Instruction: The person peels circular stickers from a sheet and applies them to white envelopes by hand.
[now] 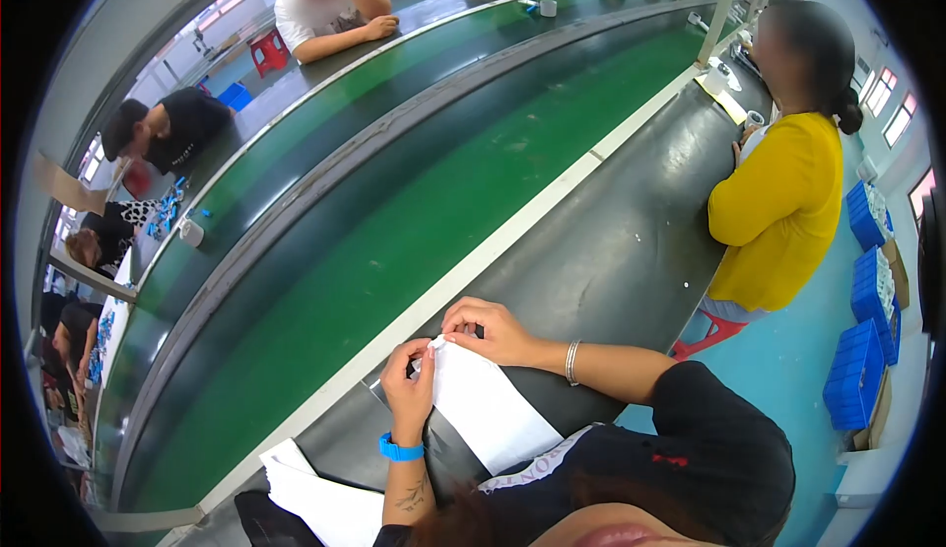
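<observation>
A white sheet of cloth or paper (496,409) stretches from the dark worktop's edge toward my chest. At its far end, my left hand (407,381) pinches the bunched corner, with a blue band on the wrist. Close beside it, my right hand (490,332) also grips that end between thumb and fingers; a silver bracelet circles that wrist. The fingertips of both hands nearly meet. Left of my left forearm lies another white piece (320,503), partly over a black item.
Beyond the dark worktop (591,241) runs a green conveyor belt (473,182) with a pale rail. A person in yellow (783,202) sits at the right. Blue crates (855,375) stand on the floor behind. Other people sit across the belt.
</observation>
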`<state>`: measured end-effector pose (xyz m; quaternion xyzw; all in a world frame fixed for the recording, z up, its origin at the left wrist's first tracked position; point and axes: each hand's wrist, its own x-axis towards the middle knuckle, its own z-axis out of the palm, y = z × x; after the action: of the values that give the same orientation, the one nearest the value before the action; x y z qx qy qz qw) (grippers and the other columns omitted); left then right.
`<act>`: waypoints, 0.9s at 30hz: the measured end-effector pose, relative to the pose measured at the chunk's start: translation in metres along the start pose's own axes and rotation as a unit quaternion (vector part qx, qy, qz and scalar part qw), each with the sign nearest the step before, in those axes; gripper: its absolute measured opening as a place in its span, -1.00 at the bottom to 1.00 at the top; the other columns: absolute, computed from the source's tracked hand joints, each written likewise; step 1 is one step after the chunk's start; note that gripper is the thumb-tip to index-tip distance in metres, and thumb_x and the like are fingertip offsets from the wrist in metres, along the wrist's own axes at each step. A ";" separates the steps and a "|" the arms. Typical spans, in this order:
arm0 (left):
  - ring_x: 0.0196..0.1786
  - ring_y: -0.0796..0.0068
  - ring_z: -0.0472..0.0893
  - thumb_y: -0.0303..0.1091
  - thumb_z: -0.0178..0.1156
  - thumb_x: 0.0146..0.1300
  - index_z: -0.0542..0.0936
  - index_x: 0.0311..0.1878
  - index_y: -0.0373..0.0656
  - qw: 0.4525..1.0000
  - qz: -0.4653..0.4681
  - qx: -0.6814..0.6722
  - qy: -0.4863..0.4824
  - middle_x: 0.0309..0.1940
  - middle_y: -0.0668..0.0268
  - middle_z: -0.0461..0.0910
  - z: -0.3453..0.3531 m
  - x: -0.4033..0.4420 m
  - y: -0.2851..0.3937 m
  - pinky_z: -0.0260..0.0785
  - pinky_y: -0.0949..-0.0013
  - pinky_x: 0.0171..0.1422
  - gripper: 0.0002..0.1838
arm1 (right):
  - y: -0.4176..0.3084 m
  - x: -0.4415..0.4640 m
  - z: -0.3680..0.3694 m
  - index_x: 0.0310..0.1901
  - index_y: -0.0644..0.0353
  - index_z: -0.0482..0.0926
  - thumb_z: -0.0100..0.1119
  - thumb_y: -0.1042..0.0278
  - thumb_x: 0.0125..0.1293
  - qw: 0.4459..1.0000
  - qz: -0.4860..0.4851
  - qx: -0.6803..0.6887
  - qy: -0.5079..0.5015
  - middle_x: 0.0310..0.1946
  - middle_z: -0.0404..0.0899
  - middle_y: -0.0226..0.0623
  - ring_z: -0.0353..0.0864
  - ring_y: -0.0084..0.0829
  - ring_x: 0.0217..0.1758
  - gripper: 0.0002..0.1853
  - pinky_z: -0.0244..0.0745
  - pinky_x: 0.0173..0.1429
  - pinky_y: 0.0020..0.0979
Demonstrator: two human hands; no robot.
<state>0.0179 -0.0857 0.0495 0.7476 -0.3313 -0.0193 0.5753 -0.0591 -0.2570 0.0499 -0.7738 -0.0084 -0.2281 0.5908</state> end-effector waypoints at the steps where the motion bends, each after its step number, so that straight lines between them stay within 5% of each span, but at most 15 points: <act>1: -0.32 0.40 0.62 -0.56 0.26 0.18 0.62 -0.22 -0.31 1.000 0.001 0.003 -0.001 -0.36 0.19 0.64 -0.001 0.000 0.002 0.46 0.41 -0.17 -0.90 | 0.000 0.000 0.000 -0.26 0.25 0.62 0.30 0.47 0.21 1.000 0.001 -0.002 -0.002 -0.24 0.60 -0.32 0.52 -0.53 -0.32 -0.91 0.43 -0.27 -0.50; 27: -0.31 0.38 0.63 -0.55 0.28 0.17 0.62 -0.19 -0.29 1.000 -0.019 -0.002 -0.003 -0.34 0.18 0.63 -0.002 0.001 0.005 0.45 0.41 -0.17 -0.86 | -0.001 0.002 0.000 -0.27 0.25 0.61 0.30 0.49 0.21 1.000 0.020 0.003 -0.006 -0.23 0.59 -0.33 0.52 -0.56 -0.32 -0.91 0.40 -0.27 -0.52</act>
<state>0.0167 -0.0852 0.0547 0.7528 -0.3183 -0.0331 0.5752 -0.0573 -0.2570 0.0517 -0.7736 0.0034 -0.2115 0.5973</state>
